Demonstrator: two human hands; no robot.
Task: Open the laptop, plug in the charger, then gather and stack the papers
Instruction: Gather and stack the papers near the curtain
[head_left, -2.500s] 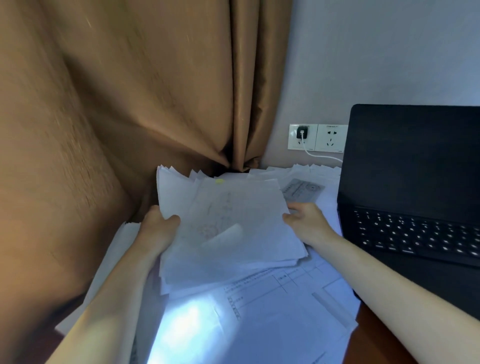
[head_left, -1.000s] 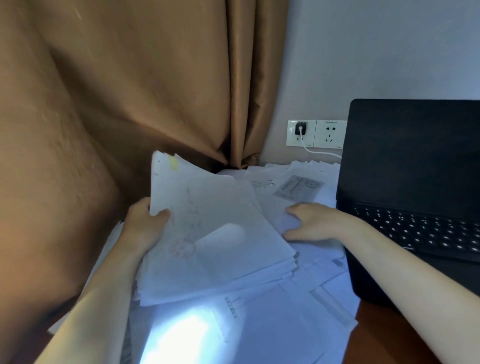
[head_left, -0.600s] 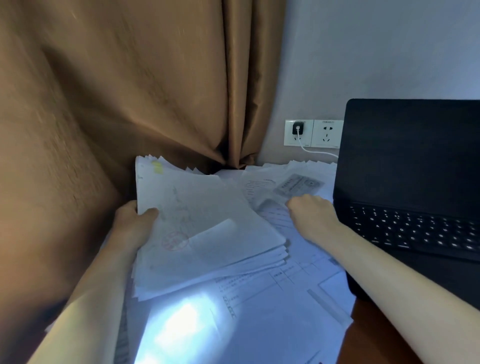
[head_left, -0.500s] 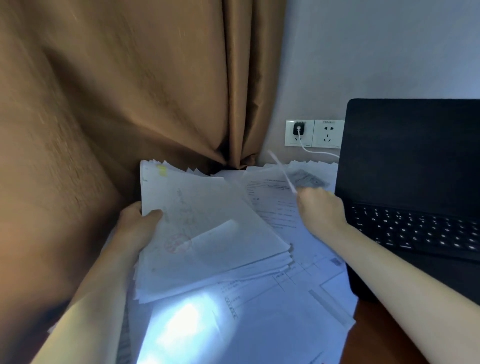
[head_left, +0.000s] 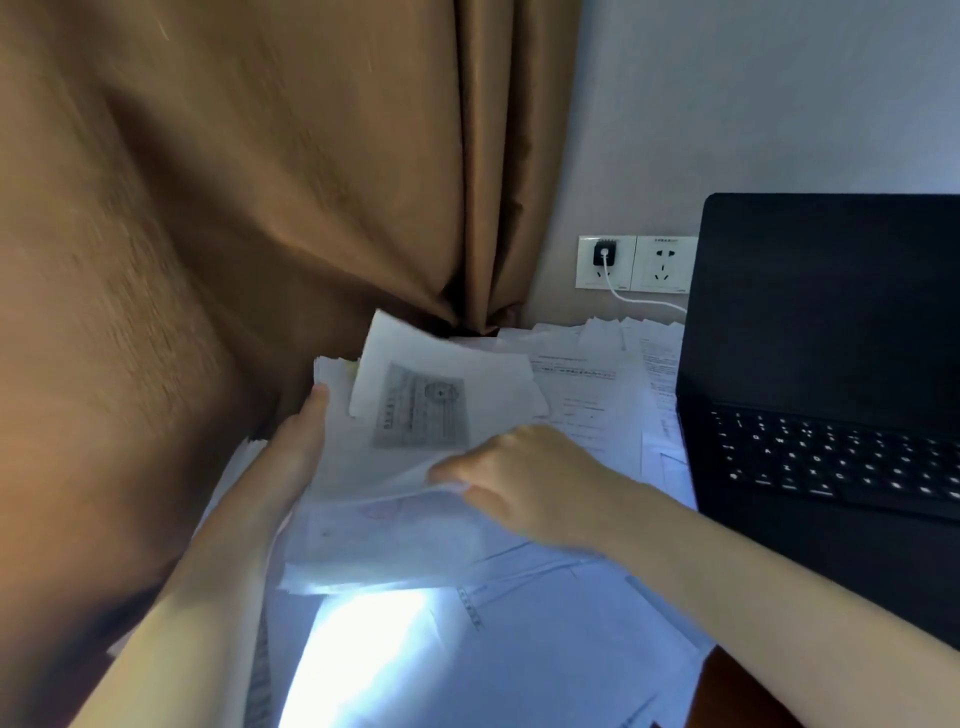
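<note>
White sheet (head_left: 441, 395) (thin, floppy) pinched by right hand (head_left: 524, 478) over stack (head_left: 395, 540).

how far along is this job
Done: the black laptop stands open and the black charger plug sits in the white wall socket. In hand: the left hand holds the white paper stack while the right hand adds a grey-printed sheet. Left: loose white sheets lie across the desk.

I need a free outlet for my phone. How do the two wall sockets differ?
The left socket holds a black charger plug; the right socket holds nothing, its slots bare. A white cable trails from the left socket towards the laptop; none leaves the right socket. The left socket sits nearer the curtain, the right socket nearer the laptop. Both are white, side by side on the wall.
</note>
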